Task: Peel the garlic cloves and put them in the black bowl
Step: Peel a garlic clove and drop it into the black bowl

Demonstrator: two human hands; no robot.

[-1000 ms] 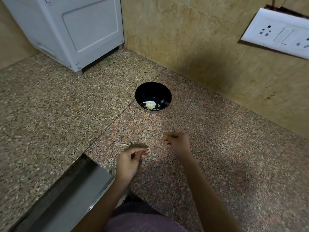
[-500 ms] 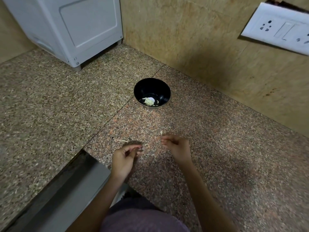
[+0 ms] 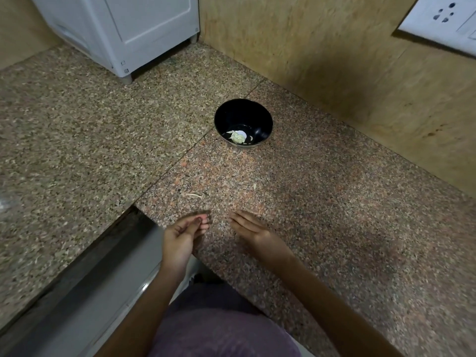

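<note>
The black bowl [image 3: 243,122] stands on the granite counter near the back wall, with pale peeled garlic [image 3: 237,137] lying in its bottom. My left hand [image 3: 184,234] hovers at the counter's front edge, palm turned up, thumb pressed against the bunched fingertips; nothing shows between them. My right hand [image 3: 251,229] lies just to its right with the fingers stretched out flat, low over the counter and holding nothing. Both hands are well in front of the bowl. No unpeeled clove is in sight.
Thin scraps of garlic skin [image 3: 193,195] lie on the counter ahead of my left hand, and a small scrap [image 3: 254,186] lies ahead of my right hand. A white appliance [image 3: 123,34] stands at the back left. A steel sink edge [image 3: 85,276] drops off at the lower left.
My right hand's fingers have straightened from a curl to flat. My left hand stays bunched and has turned slightly palm-up. Both hands remain near the front edge.
</note>
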